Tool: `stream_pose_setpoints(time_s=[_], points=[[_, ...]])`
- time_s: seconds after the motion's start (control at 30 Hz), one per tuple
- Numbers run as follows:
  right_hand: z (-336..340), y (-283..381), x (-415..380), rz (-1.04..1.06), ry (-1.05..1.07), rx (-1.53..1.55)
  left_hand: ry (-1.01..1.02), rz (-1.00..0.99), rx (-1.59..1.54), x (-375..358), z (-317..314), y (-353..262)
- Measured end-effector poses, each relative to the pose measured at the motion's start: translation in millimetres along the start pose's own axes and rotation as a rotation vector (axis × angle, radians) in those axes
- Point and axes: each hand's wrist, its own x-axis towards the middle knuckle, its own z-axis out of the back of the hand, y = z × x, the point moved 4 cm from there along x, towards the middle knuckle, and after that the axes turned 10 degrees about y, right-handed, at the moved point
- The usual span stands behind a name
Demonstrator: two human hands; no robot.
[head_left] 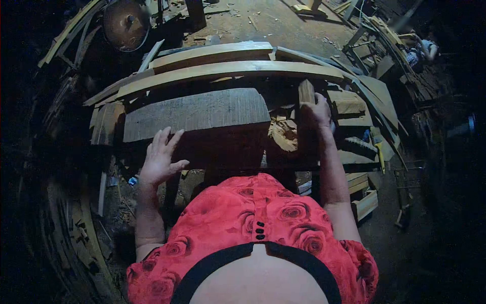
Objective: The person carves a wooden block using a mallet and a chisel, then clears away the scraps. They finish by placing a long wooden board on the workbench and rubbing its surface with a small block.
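A large, thick, grey-brown wooden block with a rough, lined upper face (pixel 197 115) lies crosswise in front of the person, its near side in deep shadow. The person's left hand (pixel 161 156) is at the block's near upper edge, its fingers spread and released, fingertips touching the wood. To the right of the block, the right hand (pixel 317 111) has its fingers wrapped around a narrow, light-brown wooden piece (pixel 306 92), whose pale end shows beyond the hand; the lower part is too dark to make out. Between the block and this piece lies a pale, rough-broken piece of wood (pixel 282 134). Just right of the right hand sits a squared yellowish wood block (pixel 348 103), and farther right a yellow tool-like object (pixel 378 148).

Beyond the large block, a long pale board (pixel 233 69) runs across. The person wears a red, rose-patterned garment (pixel 243 205). At upper left stands a round brown disc (pixel 126 25); at far upper right, another person (pixel 425 50) is partly visible. Scraps litter the brown floor (pixel 243 21).
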Motion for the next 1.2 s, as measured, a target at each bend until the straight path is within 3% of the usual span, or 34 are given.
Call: stream_pose_setpoints(time_s=[0.07, 0.13, 0.17, 0.27, 0.33, 0.4, 0.47, 0.6, 0.73, 0.8, 0.87, 0.93, 0.97, 1.2], points=[[-3, -8, 2, -0.227, 0.201, 0.938, 0.006, 0.011, -0.040, 0, 1, -2], [9, -17, -7, -0.172, 0.195, 0.982, 0.009, 0.016, -0.076, 0, 0, -3], [11, -19, -13, 0.001, 0.193, 0.970, -0.018, 0.014, -0.079, 0, 0, -4], [14, -20, -36, 0.146, 0.195, 1.226, -0.037, 0.022, -0.078, 4, -1, -7], [9, -11, -50, 0.024, 0.256, 1.925, -0.027, 0.036, -0.073, 6, -3, -10], [21, 9, -71, -0.070, 0.178, 1.953, -0.038, 0.072, -0.035, 7, -5, -11], [23, 25, -82, 0.019, 0.438, 2.302, -0.045, 0.077, -0.032, 8, -7, -13], [6, -11, -89, -0.019, 0.349, 2.079, -0.056, 0.108, -0.068, 5, -7, -18], [13, -6, -101, -0.033, 0.268, 1.912, -0.109, 0.086, -0.072, 4, -16, -15], [11, -20, -97, -0.022, 0.093, 1.334, -0.132, 0.091, -0.080, 5, -19, -15], [12, -20, -106, -0.092, -0.001, 1.134, -0.138, 0.094, -0.071, 4, -20, -16], [13, -20, -106, 0.091, -0.084, 0.641, -0.143, 0.095, -0.063, 5, -22, -17], [14, -21, -105, 0.084, -0.155, 0.469, -0.144, 0.091, -0.056, 6, -22, -16], [14, -16, -112, -0.025, -0.023, 0.377, -0.165, 0.095, -0.052, 6, -29, -14]])
